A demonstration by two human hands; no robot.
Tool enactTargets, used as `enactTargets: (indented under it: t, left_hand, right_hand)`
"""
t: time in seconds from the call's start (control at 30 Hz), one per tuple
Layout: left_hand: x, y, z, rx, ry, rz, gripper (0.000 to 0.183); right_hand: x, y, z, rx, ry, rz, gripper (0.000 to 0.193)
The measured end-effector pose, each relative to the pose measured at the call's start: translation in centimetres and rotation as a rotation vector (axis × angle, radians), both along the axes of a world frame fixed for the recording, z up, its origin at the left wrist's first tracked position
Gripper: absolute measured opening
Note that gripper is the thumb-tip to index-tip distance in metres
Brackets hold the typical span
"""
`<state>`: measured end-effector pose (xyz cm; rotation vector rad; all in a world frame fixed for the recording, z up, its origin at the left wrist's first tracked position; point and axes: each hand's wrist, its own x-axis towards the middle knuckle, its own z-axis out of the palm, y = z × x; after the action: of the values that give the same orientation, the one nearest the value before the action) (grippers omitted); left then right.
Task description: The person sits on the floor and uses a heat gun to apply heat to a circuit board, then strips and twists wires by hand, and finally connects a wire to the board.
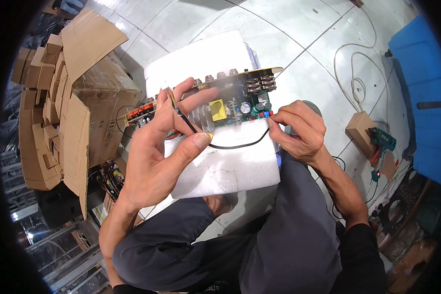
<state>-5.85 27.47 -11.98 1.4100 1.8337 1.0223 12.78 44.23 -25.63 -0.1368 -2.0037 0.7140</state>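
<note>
My left hand [157, 142] is half curled, with its thumb against a thin black cable [237, 146] that passes across the fingers. A slim dark length with a paler tip rises between those fingers; I cannot tell whether it is the same cable or a tool. The cable sags in a curve to my right hand [299, 130], whose thumb and fingertips pinch it beside the small red and blue parts at the near edge of a circuit board [252, 110]. The board carries capacitors, a yellow-wrapped transformer [218, 110] and heat sinks. White foam [220, 171] supports it; my left hand hides part of it.
An open cardboard box [103, 112] with folded cardboard stands at the left. On the tiled floor at the right are a green glue gun [382, 139], a small carton [361, 130] and a pale cord [355, 78], near a blue bin [426, 98]. My knees are close to the foam.
</note>
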Motion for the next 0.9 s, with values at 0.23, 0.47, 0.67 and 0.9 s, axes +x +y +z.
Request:
enactTargets:
  t: [0.23, 0.47, 0.67, 0.9]
  left_hand:
    - [0.08, 0.45, -0.08, 0.003, 0.011, 0.054, 0.022]
    - [0.09, 0.51, -0.32, 0.01, 0.002, 0.06, 0.022]
    - [-0.32, 0.38, -0.41, 0.004, -0.002, 0.008, 0.012]
    - [-0.42, 0.66, -0.52, 0.003, 0.055, 0.002, 0.014]
  right_hand:
    - [-0.43, 0.66, -0.08, 0.042, 0.012, 0.009, 0.018]
    - [-0.39, 0.77, -0.24, 0.078, 0.019, 0.003, 0.019]
    - [-0.36, 0.65, -0.61, 0.098, 0.032, -0.031, 0.02]
    - [-0.17, 0.18, -0.95, 0.106, 0.028, -0.096, 0.021]
